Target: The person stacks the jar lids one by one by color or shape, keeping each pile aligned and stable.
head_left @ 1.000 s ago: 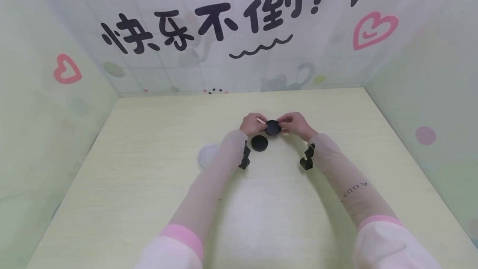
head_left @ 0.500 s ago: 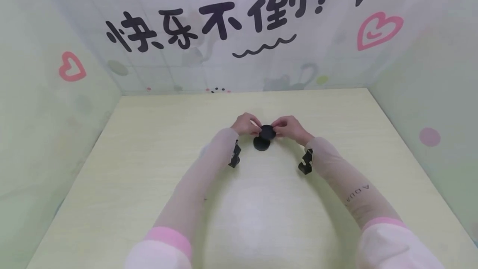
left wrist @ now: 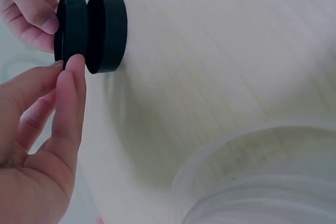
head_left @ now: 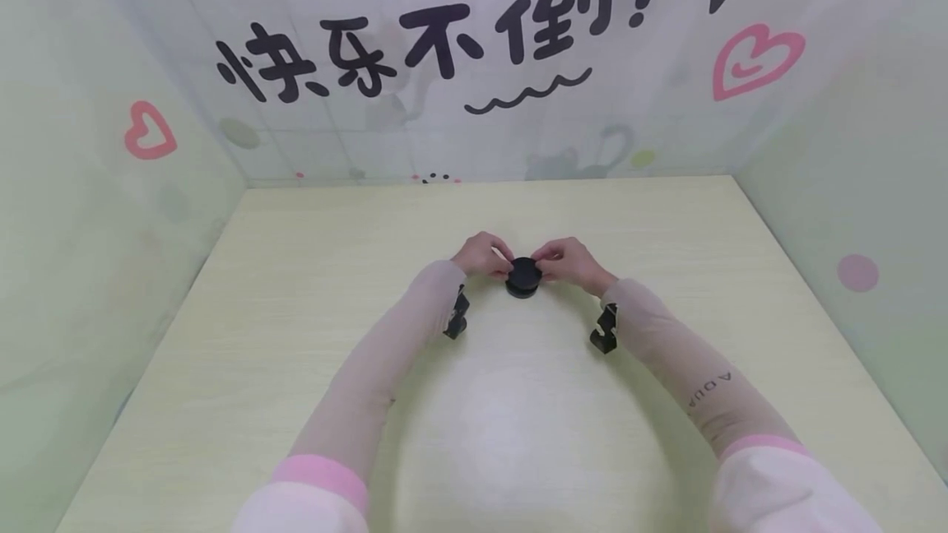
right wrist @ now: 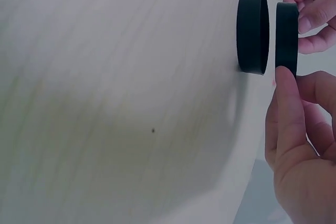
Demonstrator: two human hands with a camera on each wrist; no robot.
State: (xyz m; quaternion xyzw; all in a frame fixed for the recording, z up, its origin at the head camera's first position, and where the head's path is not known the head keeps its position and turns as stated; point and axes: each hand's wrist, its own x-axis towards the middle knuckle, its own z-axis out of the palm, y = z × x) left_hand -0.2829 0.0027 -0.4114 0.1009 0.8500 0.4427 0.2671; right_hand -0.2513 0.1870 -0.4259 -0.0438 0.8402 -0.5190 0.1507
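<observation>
Both hands hold a shallow round black lid [head_left: 524, 273] by opposite sides. My left hand [head_left: 483, 255] pinches its left edge between thumb and fingertips, and my right hand [head_left: 573, 263] does the same on the right. Right below it, on the table, lies a second black round piece [head_left: 522, 294] of similar size, its open side up. The left wrist view shows the held lid [left wrist: 76, 30] level over the lower piece [left wrist: 113, 32], a narrow gap between them. From the right wrist, the gap between the held lid [right wrist: 286, 40] and the lower piece [right wrist: 252, 32] shows too.
A clear round container [left wrist: 262, 198] stands on the pale table [left wrist: 173, 77], close to the left wrist; in the head view the left sleeve [head_left: 370, 377] hides it. A printed backdrop [head_left: 415, 130] rises behind the table's far edge, with more panels at both sides.
Both hands have brought the held lid toward the body and slightly left, from behind the lower piece to over it. The left forearm now covers the clear container in the head view.
</observation>
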